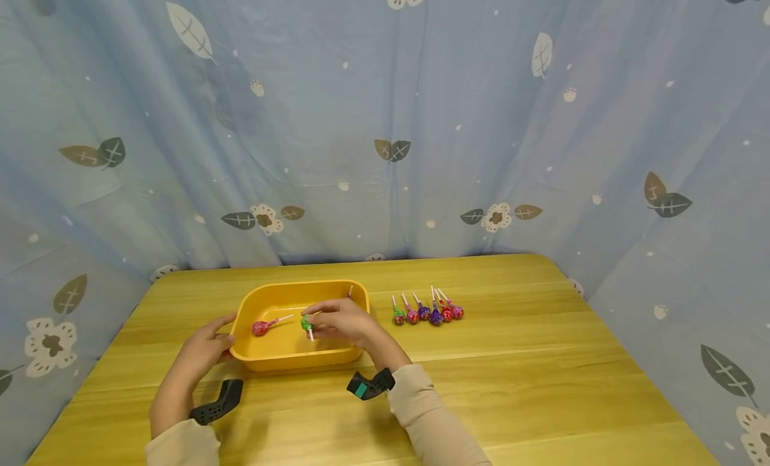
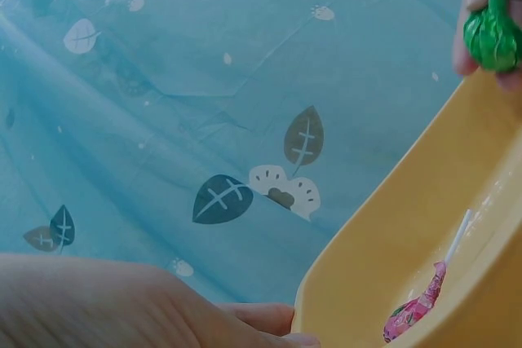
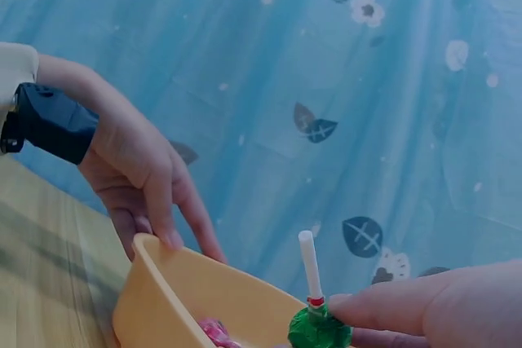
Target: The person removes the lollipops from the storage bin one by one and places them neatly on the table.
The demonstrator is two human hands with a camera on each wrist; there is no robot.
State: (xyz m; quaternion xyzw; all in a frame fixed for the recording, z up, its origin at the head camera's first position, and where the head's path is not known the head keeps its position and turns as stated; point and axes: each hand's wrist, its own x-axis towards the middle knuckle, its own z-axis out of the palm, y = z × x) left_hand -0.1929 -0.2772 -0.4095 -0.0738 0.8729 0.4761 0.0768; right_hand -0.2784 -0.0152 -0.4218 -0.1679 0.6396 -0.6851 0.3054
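Note:
My right hand (image 1: 344, 320) pinches a green-wrapped lollipop (image 1: 307, 324) above the yellow plastic box (image 1: 289, 363). In the right wrist view that lollipop (image 3: 320, 328) has its white stick pointing up. At the box's left end my left hand (image 1: 201, 349) grips the wall, with the thumb at the rim in the left wrist view. A pink lollipop (image 1: 261, 327) lies on the box floor, its stick toward the right. Another lollipop stick (image 1: 350, 291) shows in the far right corner, mostly hidden behind my right hand.
Right of the box, several wrapped lollipops (image 1: 436, 316) lie in a row on the wooden table (image 1: 511, 372), sticks pointing away. A blue patterned curtain (image 1: 385, 118) hangs behind and beside the table. A black wrist device (image 1: 369, 384) sits on each forearm.

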